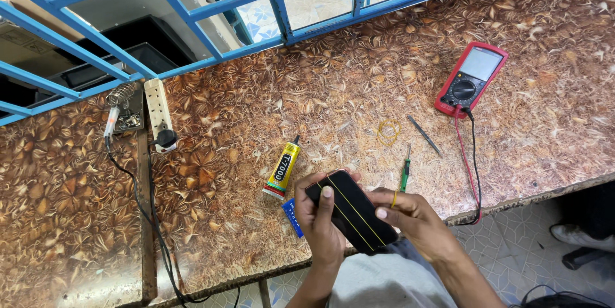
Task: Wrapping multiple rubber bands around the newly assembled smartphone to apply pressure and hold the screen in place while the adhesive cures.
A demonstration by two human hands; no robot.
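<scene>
A black phone [351, 212] wrapped with thin yellow rubber bands is held over the table's front edge. My left hand [320, 225] grips its left side, thumb on the glass. My right hand [416, 218] holds its right end, thumb on the screen, with a yellow rubber band around a finger. A yellow glue tube [282, 170] lies just left of the phone, a small blue piece [293, 217] below it. A green-handled screwdriver [405, 175] lies by my right hand.
A red multimeter [471, 77] with red and black leads sits at the right. Loose yellow rubber bands [388, 132] and a grey tool [425, 135] lie mid-table. A white power strip [159, 113] and soldering-iron stand [123, 111] are at the left. Blue metal bars [282, 7] run behind.
</scene>
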